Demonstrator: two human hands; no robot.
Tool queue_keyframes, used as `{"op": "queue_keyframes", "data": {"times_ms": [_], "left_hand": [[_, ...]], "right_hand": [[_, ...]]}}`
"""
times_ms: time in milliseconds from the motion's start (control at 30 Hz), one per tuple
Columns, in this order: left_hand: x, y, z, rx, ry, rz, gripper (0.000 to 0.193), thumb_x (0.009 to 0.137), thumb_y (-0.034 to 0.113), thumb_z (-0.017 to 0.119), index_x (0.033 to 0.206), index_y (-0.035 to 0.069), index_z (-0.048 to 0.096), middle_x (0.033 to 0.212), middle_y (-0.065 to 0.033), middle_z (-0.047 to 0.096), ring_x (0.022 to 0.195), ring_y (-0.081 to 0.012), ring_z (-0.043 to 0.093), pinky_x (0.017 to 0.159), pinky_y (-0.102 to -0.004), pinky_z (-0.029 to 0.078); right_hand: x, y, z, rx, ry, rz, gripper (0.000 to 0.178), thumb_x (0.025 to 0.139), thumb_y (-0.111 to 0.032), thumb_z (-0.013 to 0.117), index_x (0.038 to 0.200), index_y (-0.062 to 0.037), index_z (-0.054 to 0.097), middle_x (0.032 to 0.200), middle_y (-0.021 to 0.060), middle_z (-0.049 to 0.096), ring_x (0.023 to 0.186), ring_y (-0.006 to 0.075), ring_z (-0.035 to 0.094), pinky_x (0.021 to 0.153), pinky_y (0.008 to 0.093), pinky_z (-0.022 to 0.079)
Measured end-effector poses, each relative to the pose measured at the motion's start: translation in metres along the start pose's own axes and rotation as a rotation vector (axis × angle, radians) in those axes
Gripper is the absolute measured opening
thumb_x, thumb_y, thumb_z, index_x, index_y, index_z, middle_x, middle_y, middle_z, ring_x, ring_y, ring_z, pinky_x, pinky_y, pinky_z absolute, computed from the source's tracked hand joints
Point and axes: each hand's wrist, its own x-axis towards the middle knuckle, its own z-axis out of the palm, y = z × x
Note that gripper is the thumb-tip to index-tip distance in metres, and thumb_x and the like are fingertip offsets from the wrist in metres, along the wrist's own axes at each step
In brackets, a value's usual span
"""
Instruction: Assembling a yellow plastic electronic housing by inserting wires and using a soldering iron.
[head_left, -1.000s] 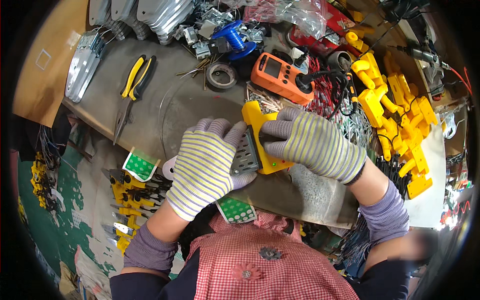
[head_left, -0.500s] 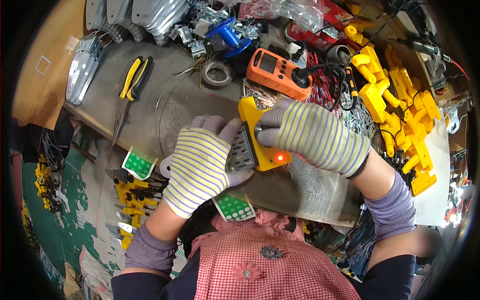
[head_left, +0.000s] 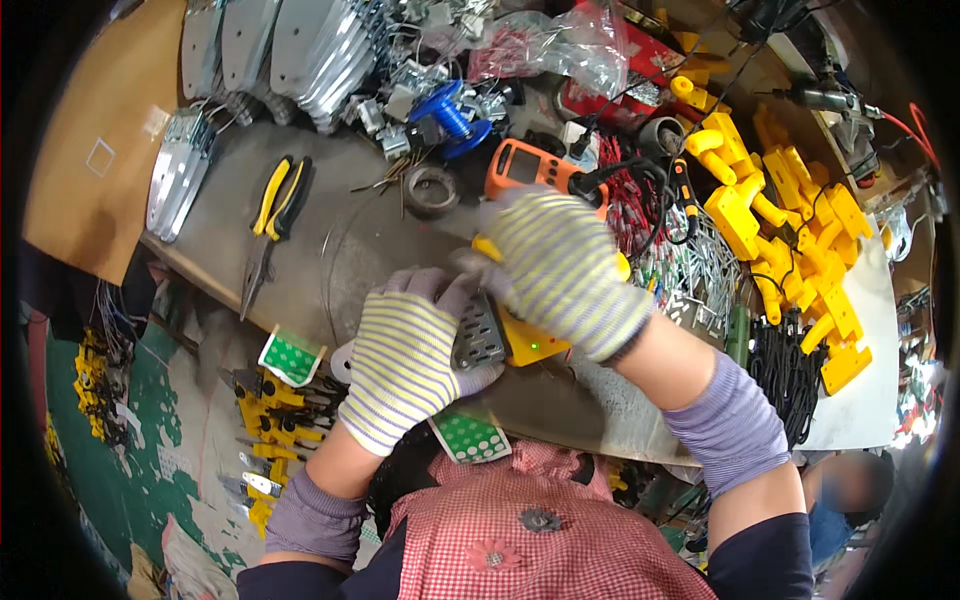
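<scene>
My left hand [head_left: 405, 350], in a striped knit glove, is closed around the grey metal plate [head_left: 481, 335] with slots, at the bench's near edge. That plate joins a yellow plastic tool body [head_left: 533, 342], on which a small green light glows. Over the yellow body hovers my right hand [head_left: 565, 265], in a matching glove, covering much of it. Its fingers are smeared by motion near my left fingertips, so their grip is unclear. Beyond it, an orange meter [head_left: 525, 165] with a plugged-in black cord is partly covered.
Long-nose pliers [head_left: 272, 225] with yellow-black handles lie left. A tape roll [head_left: 431, 190] and blue wire spool [head_left: 452, 118] sit farther back. Yellow handles [head_left: 800, 220] are heaped right, beside black cords [head_left: 785, 375]. Metal blades [head_left: 325, 60] stand at back left. Another person [head_left: 850, 500] is at lower right.
My right hand has moved left and across the yellow body from its right side. The tool's light has turned from red to green. My left hand keeps its hold; the whole view has shifted slightly.
</scene>
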Motion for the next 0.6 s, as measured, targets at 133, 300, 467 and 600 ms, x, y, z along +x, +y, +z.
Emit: {"op": "queue_keyframes", "data": {"times_ms": [133,300,467,600], "left_hand": [[-0.003,0.0,0.004,0.115,0.037,0.063,0.08,0.059,0.049,0.084,0.12,0.002,0.062,0.117,-0.0191,0.058,0.109,-0.0374,0.055,0.088,-0.0482,0.044],[-0.004,0.001,0.002,0.051,0.0,0.052,0.078,0.061,0.05,0.084,0.116,0.0,0.062,0.116,-0.0197,0.057,0.109,-0.0374,0.054,0.089,-0.0489,0.044],[-0.003,-0.005,0.009,0.162,0.026,0.022,0.086,0.059,0.054,0.083,0.123,0.002,0.059,0.116,-0.0198,0.057,0.106,-0.0378,0.054,0.094,-0.0485,0.043],[-0.017,0.009,0.002,0.095,0.309,0.096,0.072,0.066,0.041,0.083,0.122,0.004,0.061,0.121,-0.0198,0.057,0.112,-0.0388,0.054,0.098,-0.0487,0.042]], "right_hand": [[0.013,-0.002,0.029,0.084,-0.077,0.094,0.033,0.087,-0.036,0.068,0.087,-0.0034,0.069,0.088,0.0177,0.065,0.086,0.0338,0.066,0.074,0.0458,0.052],[0.013,-0.005,0.032,0.19,-0.155,0.172,0.031,0.087,-0.031,0.068,0.1,-0.0027,0.067,0.093,0.0199,0.062,0.092,0.0384,0.063,0.078,0.049,0.05],[0.019,-0.003,0.036,0.243,-0.094,0.185,0.032,0.091,-0.032,0.065,0.103,-0.0025,0.068,0.096,0.0218,0.063,0.094,0.0418,0.062,0.082,0.0506,0.05],[0.009,0.017,0.032,0.403,0.089,0.142,0.029,0.091,-0.031,0.066,0.097,-0.0032,0.069,0.095,0.021,0.068,0.091,0.0398,0.065,0.081,0.0492,0.052]]}}
